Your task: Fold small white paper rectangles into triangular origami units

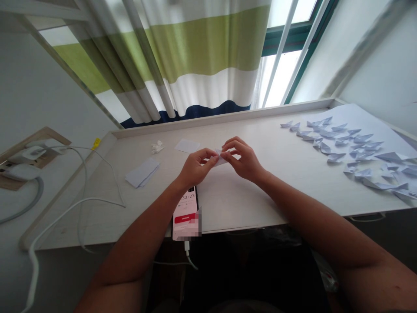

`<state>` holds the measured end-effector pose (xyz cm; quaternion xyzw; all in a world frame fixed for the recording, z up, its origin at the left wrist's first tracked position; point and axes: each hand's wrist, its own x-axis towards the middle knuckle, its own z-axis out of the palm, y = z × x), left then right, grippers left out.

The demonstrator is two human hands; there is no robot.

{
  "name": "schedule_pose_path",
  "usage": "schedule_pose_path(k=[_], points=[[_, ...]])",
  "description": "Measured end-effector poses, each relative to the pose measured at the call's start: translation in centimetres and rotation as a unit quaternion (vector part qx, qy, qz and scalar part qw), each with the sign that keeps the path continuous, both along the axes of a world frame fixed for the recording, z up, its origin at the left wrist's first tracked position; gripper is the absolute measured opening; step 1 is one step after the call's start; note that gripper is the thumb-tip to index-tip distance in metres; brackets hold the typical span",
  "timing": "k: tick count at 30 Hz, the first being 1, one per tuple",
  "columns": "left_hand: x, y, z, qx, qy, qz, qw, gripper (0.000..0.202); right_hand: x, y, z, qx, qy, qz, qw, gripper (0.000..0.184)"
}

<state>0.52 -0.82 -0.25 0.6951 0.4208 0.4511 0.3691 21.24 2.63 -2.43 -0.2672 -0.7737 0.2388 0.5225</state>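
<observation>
Between my two hands, just above the table, is a small folded piece of white paper (pixel 220 161). My left hand (pixel 198 166) pinches its left side between thumb and fingers. On the other side, my right hand (pixel 241 157) is closed on it with thumb and index finger, the other fingers curled above. The fingertips of both hands nearly meet and hide part of the folds. Beyond my left hand lies a flat white paper sheet (pixel 187 145). A stack of white paper (pixel 142 173) rests further left.
Several folded paper boats (pixel 340 141) cover the table's right side. A phone (pixel 185 215) with a cable lies at the front edge, below my left wrist. Crumpled paper (pixel 157 147) sits at the back. White cables (pixel 83 200) trail from a power socket (pixel 19 163) at left.
</observation>
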Motion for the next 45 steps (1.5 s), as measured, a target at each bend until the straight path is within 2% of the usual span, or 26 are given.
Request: schedule_pose_path(k=[3, 6, 9, 12, 17, 22, 26, 31, 36, 38, 40, 42, 43, 45], points=[[0.0, 0.0, 0.0, 0.018, -0.020, 0.017, 0.999, 0.025, 0.0, -0.1, 0.2, -0.030, 0.000, 0.018, 0.999, 0.034], [-0.1, 0.2, -0.1, 0.027, -0.033, 0.022, 0.999, 0.026, -0.2, 0.0, 0.1, -0.098, 0.026, 0.040, 0.994, 0.035], [-0.3, 0.4, -0.5, 0.007, -0.054, 0.027, 0.998, 0.030, -0.4, 0.3, 0.0, -0.172, 0.078, 0.061, 0.980, 0.042], [-0.4, 0.6, -0.7, -0.020, -0.083, 0.020, 0.996, 0.039, -0.6, 0.4, -0.2, -0.211, 0.105, 0.069, 0.970, 0.047], [-0.3, 0.7, -0.5, -0.065, -0.112, 0.010, 0.992, 0.049, -0.9, 0.3, -0.3, -0.252, 0.136, 0.067, 0.956, 0.049], [-0.1, 0.8, -0.9, -0.102, -0.105, 0.007, 0.989, 0.052, -1.0, 0.4, -0.4, -0.255, 0.151, 0.072, 0.952, 0.048], [0.0, 0.9, -1.1, -0.111, -0.148, -0.003, 0.983, 0.051, -0.9, 0.6, -0.6, -0.254, 0.140, 0.073, 0.954, 0.048], [0.0, 0.8, -0.7, -0.121, -0.156, 0.007, 0.980, 0.058, -0.8, 0.5, -0.4, -0.281, 0.087, 0.090, 0.952, 0.051], [-0.1, 1.0, -0.8, -0.106, -0.139, 0.014, 0.984, 0.053, -0.8, 0.0, 0.1, -0.260, 0.077, 0.093, 0.958, 0.056], [-0.2, 1.0, -1.0, -0.078, -0.113, 0.047, 0.989, 0.048, -0.8, 0.0, 0.1, -0.253, 0.071, 0.082, 0.961, 0.056], [-0.4, 1.0, -1.0, -0.025, -0.075, 0.106, 0.991, 0.042, -0.8, 0.1, -0.1, -0.239, 0.060, 0.057, 0.967, 0.056], [-0.5, 0.9, -0.8, 0.016, -0.039, 0.160, 0.986, 0.036, -0.7, 0.2, -0.2, -0.198, 0.050, 0.013, 0.979, 0.051], [-0.6, 0.8, -0.6, 0.019, -0.027, 0.168, 0.985, 0.034, -0.7, 0.2, -0.3, -0.164, 0.044, -0.012, 0.985, 0.046], [-0.6, 0.6, -0.2, -0.010, -0.031, 0.130, 0.991, 0.031, -0.7, 0.2, -0.4, -0.079, 0.024, -0.052, 0.995, 0.034]])
